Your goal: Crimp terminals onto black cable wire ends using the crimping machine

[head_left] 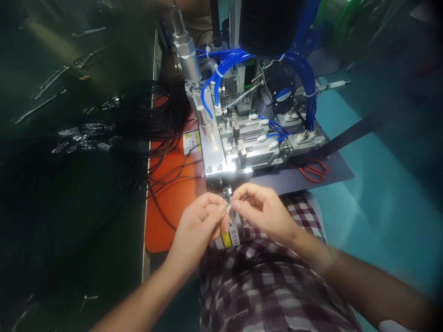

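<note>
My left hand (204, 216) is closed in a pinch in front of a metal bench machine (218, 159). Close beside it, my right hand (259, 207) pinches too, thumb against forefinger. Between the two sets of fingertips is a small pale piece (229, 207), too small to name; I cannot tell which hand holds it. Both hands are just below the machine's front edge, above a label with a yellow patch (226, 240). Blue air tubes (231, 57) arch over the machine's cylinders.
Black cables (169, 110) run across the orange work surface (161, 226) at left. Red-handled scissors (313, 171) lie on the dark base plate right of the machine. Shiny cable ends (86, 136) lie on the dark green surface. A warning label (191, 142) is beside the machine.
</note>
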`<action>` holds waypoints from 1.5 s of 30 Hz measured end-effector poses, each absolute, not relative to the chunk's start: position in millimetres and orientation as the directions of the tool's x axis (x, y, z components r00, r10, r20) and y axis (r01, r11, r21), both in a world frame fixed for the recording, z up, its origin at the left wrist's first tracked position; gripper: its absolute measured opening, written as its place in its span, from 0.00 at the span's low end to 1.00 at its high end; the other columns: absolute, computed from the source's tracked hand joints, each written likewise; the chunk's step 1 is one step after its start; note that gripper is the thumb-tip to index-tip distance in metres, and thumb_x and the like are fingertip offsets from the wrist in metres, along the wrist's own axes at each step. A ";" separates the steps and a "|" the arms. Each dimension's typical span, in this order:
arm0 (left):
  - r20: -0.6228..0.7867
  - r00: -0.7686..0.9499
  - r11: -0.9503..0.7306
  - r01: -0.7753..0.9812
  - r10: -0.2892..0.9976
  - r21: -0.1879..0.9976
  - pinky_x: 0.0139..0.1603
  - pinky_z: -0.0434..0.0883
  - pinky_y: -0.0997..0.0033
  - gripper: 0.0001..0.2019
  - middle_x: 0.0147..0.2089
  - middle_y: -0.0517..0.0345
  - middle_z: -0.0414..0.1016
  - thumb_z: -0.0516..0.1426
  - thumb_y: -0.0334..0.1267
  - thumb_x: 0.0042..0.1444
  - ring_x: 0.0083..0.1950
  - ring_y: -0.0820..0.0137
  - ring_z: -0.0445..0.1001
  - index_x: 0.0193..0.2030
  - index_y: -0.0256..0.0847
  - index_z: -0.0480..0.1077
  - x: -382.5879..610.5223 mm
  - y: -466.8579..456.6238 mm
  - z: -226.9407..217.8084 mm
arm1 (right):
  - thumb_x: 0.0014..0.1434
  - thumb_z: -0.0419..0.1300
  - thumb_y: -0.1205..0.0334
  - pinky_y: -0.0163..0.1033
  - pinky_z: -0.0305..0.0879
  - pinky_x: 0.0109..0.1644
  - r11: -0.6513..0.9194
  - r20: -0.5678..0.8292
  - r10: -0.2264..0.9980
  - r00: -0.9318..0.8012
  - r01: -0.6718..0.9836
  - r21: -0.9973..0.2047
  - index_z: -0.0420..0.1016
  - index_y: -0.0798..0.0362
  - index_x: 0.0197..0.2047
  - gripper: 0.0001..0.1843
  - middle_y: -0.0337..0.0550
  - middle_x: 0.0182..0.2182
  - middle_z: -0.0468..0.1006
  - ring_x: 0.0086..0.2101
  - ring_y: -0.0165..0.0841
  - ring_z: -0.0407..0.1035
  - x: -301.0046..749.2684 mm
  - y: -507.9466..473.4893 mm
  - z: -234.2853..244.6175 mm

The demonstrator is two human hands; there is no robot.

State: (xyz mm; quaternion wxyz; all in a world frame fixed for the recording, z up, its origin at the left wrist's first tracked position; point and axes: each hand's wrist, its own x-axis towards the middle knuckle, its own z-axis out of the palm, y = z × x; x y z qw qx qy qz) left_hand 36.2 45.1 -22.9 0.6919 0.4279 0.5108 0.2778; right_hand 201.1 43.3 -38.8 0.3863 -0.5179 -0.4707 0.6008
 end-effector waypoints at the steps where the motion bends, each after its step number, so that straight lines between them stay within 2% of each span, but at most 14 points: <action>1: -0.470 0.324 0.480 0.053 0.821 0.876 0.21 0.49 0.81 0.10 0.21 0.66 0.67 0.55 0.43 0.62 0.20 0.81 0.52 0.36 0.40 0.63 36.3 45.1 -22.8 | 0.55 0.61 0.61 0.31 0.49 0.21 -0.260 -0.258 0.950 -0.175 0.012 -0.966 0.71 0.55 0.31 0.06 0.34 0.22 0.66 0.19 0.24 0.53 200.1 43.7 -38.2; 7: -0.476 0.318 0.482 0.066 0.820 0.874 0.21 0.51 0.80 0.09 0.21 0.65 0.67 0.55 0.44 0.61 0.21 0.80 0.53 0.36 0.40 0.64 36.5 44.8 -22.6 | 0.53 0.61 0.63 0.31 0.49 0.22 -0.325 -0.300 0.929 -0.216 -0.090 -0.941 0.70 0.55 0.27 0.06 0.34 0.23 0.66 0.21 0.23 0.53 198.0 47.2 -35.9; 13: -0.463 0.330 0.469 0.064 0.823 0.881 0.22 0.52 0.80 0.09 0.21 0.64 0.67 0.56 0.44 0.60 0.22 0.78 0.57 0.37 0.41 0.64 35.5 43.9 -22.4 | 0.49 0.58 0.67 0.32 0.38 0.20 -0.473 -0.411 0.856 -0.313 -0.156 -0.867 0.70 0.56 0.24 0.03 0.30 0.17 0.64 0.17 0.21 0.45 202.3 54.2 -36.1; 15: -0.467 0.348 0.472 0.075 0.813 0.878 0.22 0.53 0.81 0.09 0.20 0.64 0.67 0.56 0.44 0.60 0.22 0.78 0.57 0.38 0.41 0.64 35.0 43.8 -22.3 | 0.48 0.58 0.68 0.31 0.42 0.21 -0.459 -0.394 0.863 -0.318 -0.164 -0.873 0.71 0.56 0.24 0.03 0.32 0.18 0.66 0.18 0.22 0.49 203.3 55.9 -36.3; 18: -0.478 0.351 0.470 0.114 0.805 0.875 0.22 0.54 0.81 0.08 0.20 0.66 0.67 0.56 0.43 0.60 0.21 0.79 0.56 0.39 0.42 0.63 34.2 44.0 -22.2 | 0.49 0.60 0.67 0.32 0.54 0.26 -0.382 -0.314 0.893 -0.324 -0.173 -0.908 0.70 0.56 0.25 0.03 0.34 0.21 0.69 0.22 0.25 0.58 204.9 57.1 -36.9; 20: -0.494 0.349 0.471 0.154 0.796 0.868 0.22 0.55 0.82 0.08 0.19 0.67 0.66 0.56 0.43 0.60 0.20 0.79 0.56 0.39 0.42 0.64 34.1 44.5 -21.9 | 0.50 0.61 0.66 0.33 0.57 0.29 -0.339 -0.273 0.907 -0.321 -0.173 -0.925 0.70 0.55 0.26 0.04 0.35 0.23 0.69 0.25 0.26 0.60 206.2 56.9 -37.6; 25: -0.525 0.319 0.499 0.165 0.789 0.850 0.21 0.54 0.80 0.10 0.18 0.64 0.66 0.57 0.44 0.58 0.20 0.78 0.57 0.33 0.39 0.66 34.9 45.6 -20.6 | 0.54 0.61 0.61 0.32 0.56 0.27 -0.289 -0.244 0.926 -0.287 -0.125 -0.949 0.69 0.54 0.29 0.07 0.35 0.25 0.67 0.25 0.26 0.59 208.5 54.0 -39.4; 28: -0.532 0.299 0.518 0.131 0.792 0.845 0.21 0.52 0.80 0.10 0.18 0.64 0.67 0.57 0.44 0.58 0.20 0.78 0.56 0.33 0.39 0.66 35.0 45.7 -21.2 | 0.57 0.60 0.58 0.32 0.56 0.26 -0.299 -0.258 0.928 -0.267 -0.126 -0.946 0.69 0.54 0.30 0.09 0.35 0.25 0.68 0.23 0.25 0.59 207.5 50.1 -39.7; 31: -0.529 0.294 0.521 0.111 0.796 0.846 0.20 0.49 0.80 0.10 0.18 0.65 0.66 0.57 0.44 0.58 0.19 0.79 0.53 0.35 0.40 0.65 34.7 45.7 -22.9 | 0.58 0.59 0.56 0.31 0.50 0.21 -0.307 -0.271 0.927 -0.258 -0.111 -0.945 0.69 0.54 0.31 0.10 0.34 0.24 0.67 0.19 0.22 0.53 204.2 45.4 -39.3; 34: -0.514 0.293 0.511 0.093 0.806 0.854 0.20 0.49 0.80 0.11 0.18 0.66 0.65 0.57 0.45 0.59 0.20 0.79 0.52 0.35 0.40 0.64 34.9 45.8 -24.0 | 0.56 0.61 0.57 0.31 0.48 0.20 -0.287 -0.262 0.936 -0.235 -0.076 -0.955 0.70 0.55 0.32 0.09 0.34 0.24 0.66 0.19 0.22 0.51 199.8 42.0 -39.4; 39: -0.517 0.296 0.514 0.094 0.803 0.853 0.22 0.51 0.80 0.11 0.19 0.66 0.65 0.57 0.45 0.59 0.21 0.79 0.54 0.34 0.40 0.63 36.3 46.1 -23.3 | 0.55 0.61 0.61 0.31 0.47 0.20 -0.283 -0.267 0.945 -0.187 -0.063 -0.957 0.69 0.55 0.30 0.07 0.30 0.18 0.61 0.18 0.23 0.51 193.1 40.9 -41.2; 42: -0.527 0.290 0.523 0.100 0.799 0.847 0.22 0.51 0.79 0.11 0.19 0.66 0.64 0.56 0.45 0.60 0.21 0.79 0.54 0.34 0.40 0.63 36.7 45.7 -22.6 | 0.54 0.61 0.62 0.30 0.48 0.21 -0.300 -0.281 0.944 -0.174 -0.092 -0.950 0.68 0.54 0.29 0.06 0.30 0.18 0.60 0.18 0.23 0.51 190.7 41.9 -40.8; 45: -0.512 0.293 0.517 0.068 0.808 0.854 0.22 0.52 0.80 0.10 0.19 0.67 0.63 0.55 0.44 0.61 0.21 0.79 0.54 0.35 0.41 0.63 36.6 44.6 -22.6 | 0.53 0.61 0.63 0.30 0.46 0.19 -0.379 -0.342 0.914 -0.220 -0.160 -0.911 0.67 0.54 0.28 0.06 0.29 0.18 0.61 0.17 0.21 0.50 190.7 44.3 -39.2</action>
